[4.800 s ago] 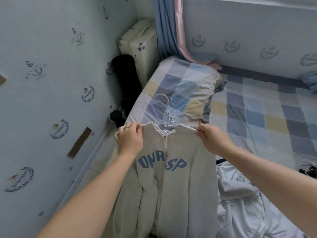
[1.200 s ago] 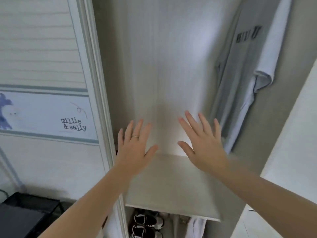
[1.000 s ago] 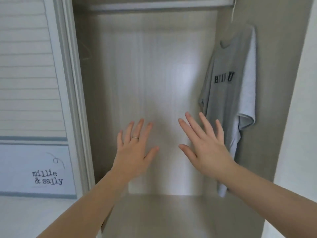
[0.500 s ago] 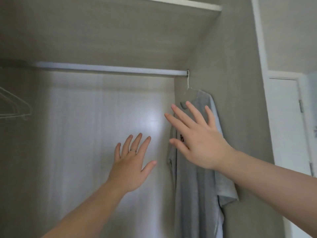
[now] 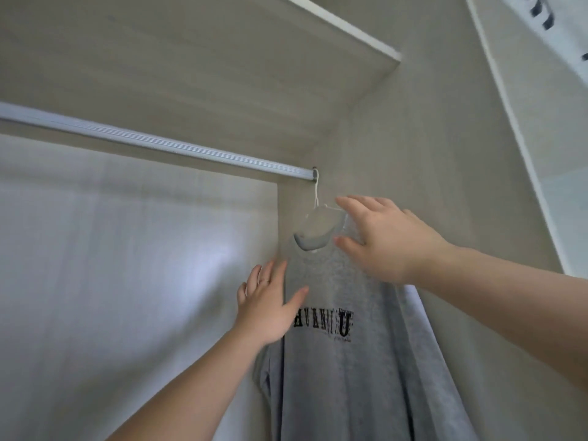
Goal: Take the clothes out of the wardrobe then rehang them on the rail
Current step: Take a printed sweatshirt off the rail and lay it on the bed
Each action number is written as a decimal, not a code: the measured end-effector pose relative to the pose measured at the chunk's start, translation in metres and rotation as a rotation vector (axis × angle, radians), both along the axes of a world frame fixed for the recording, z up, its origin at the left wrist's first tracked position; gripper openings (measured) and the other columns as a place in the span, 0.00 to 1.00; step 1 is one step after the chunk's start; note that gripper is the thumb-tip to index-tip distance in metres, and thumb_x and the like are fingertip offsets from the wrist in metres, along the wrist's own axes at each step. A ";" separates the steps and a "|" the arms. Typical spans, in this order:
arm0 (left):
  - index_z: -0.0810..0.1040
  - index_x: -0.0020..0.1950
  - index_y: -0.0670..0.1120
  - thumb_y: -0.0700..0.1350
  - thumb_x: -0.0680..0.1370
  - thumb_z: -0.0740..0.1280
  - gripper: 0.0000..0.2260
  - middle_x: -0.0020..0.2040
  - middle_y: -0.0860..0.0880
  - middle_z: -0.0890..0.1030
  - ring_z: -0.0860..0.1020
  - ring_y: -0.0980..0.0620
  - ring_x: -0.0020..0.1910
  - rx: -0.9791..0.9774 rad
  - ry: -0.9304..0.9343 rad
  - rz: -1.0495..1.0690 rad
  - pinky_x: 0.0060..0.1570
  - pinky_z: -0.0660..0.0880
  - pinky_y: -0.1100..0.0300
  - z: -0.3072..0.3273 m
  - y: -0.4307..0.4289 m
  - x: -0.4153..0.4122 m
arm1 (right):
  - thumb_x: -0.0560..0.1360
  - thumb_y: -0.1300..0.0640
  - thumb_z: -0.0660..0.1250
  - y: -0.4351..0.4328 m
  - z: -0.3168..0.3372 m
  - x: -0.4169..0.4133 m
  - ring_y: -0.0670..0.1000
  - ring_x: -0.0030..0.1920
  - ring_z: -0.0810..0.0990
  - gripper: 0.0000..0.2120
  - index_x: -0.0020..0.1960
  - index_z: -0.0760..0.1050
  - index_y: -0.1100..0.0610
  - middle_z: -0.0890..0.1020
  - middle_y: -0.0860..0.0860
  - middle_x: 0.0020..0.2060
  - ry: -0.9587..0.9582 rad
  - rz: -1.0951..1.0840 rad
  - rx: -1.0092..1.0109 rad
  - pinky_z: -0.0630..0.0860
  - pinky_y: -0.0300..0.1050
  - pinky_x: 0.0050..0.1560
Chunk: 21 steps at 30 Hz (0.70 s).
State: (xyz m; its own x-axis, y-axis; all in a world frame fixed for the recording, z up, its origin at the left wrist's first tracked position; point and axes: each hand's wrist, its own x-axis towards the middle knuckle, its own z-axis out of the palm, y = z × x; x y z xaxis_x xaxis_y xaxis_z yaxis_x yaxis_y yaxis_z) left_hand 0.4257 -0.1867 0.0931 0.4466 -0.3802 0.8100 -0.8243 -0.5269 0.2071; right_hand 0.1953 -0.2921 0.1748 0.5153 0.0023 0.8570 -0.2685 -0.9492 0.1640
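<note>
Fingers (image 5: pixel 356 205) apart on left hand (image 5: pixel 267 310) and right hand (image 5: pixel 388 246), both at grey T-shirt (image 5: pixel 343 377) on hanger (image 5: pixel 316 194) under rail (image 5: pixel 159 144).

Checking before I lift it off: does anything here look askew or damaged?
Nothing damaged. The grey T-shirt merely hangs at the very right end of the rail, crowded against the wardrobe's side wall.

One wide-angle head-worn camera, tilted upward into the wardrobe's (image 5: pixel 413 148) upper right corner, close beneath the rail (image 5: pixel 159 144); a blurred strip (image 5: pixel 541 100) at far right, perhaps a door.
</note>
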 end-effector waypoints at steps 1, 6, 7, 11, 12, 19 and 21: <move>0.46 0.80 0.61 0.71 0.77 0.51 0.34 0.82 0.55 0.48 0.45 0.51 0.79 -0.007 0.009 -0.012 0.74 0.47 0.46 0.003 -0.009 0.010 | 0.79 0.39 0.56 -0.001 0.004 0.007 0.53 0.75 0.59 0.30 0.77 0.53 0.47 0.61 0.46 0.76 -0.006 -0.034 -0.002 0.64 0.56 0.68; 0.46 0.80 0.60 0.78 0.70 0.47 0.42 0.82 0.57 0.48 0.47 0.50 0.80 -0.063 0.192 -0.150 0.76 0.49 0.42 0.015 -0.047 0.044 | 0.79 0.43 0.57 -0.004 0.017 0.040 0.58 0.71 0.65 0.30 0.77 0.52 0.50 0.67 0.51 0.73 0.061 -0.221 0.045 0.65 0.57 0.64; 0.46 0.80 0.60 0.78 0.70 0.48 0.43 0.82 0.57 0.48 0.47 0.50 0.80 -0.080 0.218 -0.188 0.76 0.50 0.42 0.017 -0.053 0.049 | 0.79 0.43 0.57 -0.004 0.018 0.046 0.59 0.70 0.66 0.30 0.76 0.52 0.51 0.69 0.53 0.71 0.066 -0.280 0.027 0.66 0.57 0.63; 0.47 0.81 0.56 0.76 0.72 0.54 0.43 0.82 0.53 0.50 0.48 0.48 0.80 -0.130 0.269 -0.310 0.77 0.50 0.43 0.021 -0.074 0.062 | 0.79 0.52 0.59 -0.004 0.027 0.064 0.61 0.65 0.70 0.24 0.71 0.58 0.55 0.73 0.56 0.65 0.026 -0.392 0.015 0.68 0.54 0.53; 0.47 0.81 0.56 0.77 0.71 0.54 0.45 0.82 0.53 0.50 0.48 0.48 0.80 -0.136 0.287 -0.351 0.77 0.49 0.44 0.021 -0.077 0.061 | 0.78 0.54 0.59 -0.003 0.031 0.067 0.62 0.64 0.73 0.20 0.69 0.61 0.56 0.74 0.56 0.63 0.014 -0.392 0.032 0.67 0.52 0.50; 0.47 0.82 0.55 0.77 0.71 0.55 0.46 0.82 0.53 0.49 0.49 0.48 0.80 -0.181 0.404 -0.558 0.78 0.48 0.43 0.018 -0.095 0.054 | 0.76 0.59 0.61 -0.003 0.047 0.089 0.63 0.55 0.80 0.13 0.59 0.74 0.58 0.79 0.58 0.55 -0.006 -0.489 0.039 0.68 0.47 0.44; 0.47 0.82 0.56 0.76 0.71 0.55 0.45 0.82 0.53 0.49 0.49 0.47 0.80 -0.196 0.422 -0.585 0.78 0.48 0.43 0.017 -0.097 0.055 | 0.75 0.60 0.62 -0.006 0.049 0.093 0.63 0.50 0.80 0.07 0.53 0.74 0.57 0.78 0.59 0.52 -0.040 -0.459 0.070 0.69 0.48 0.43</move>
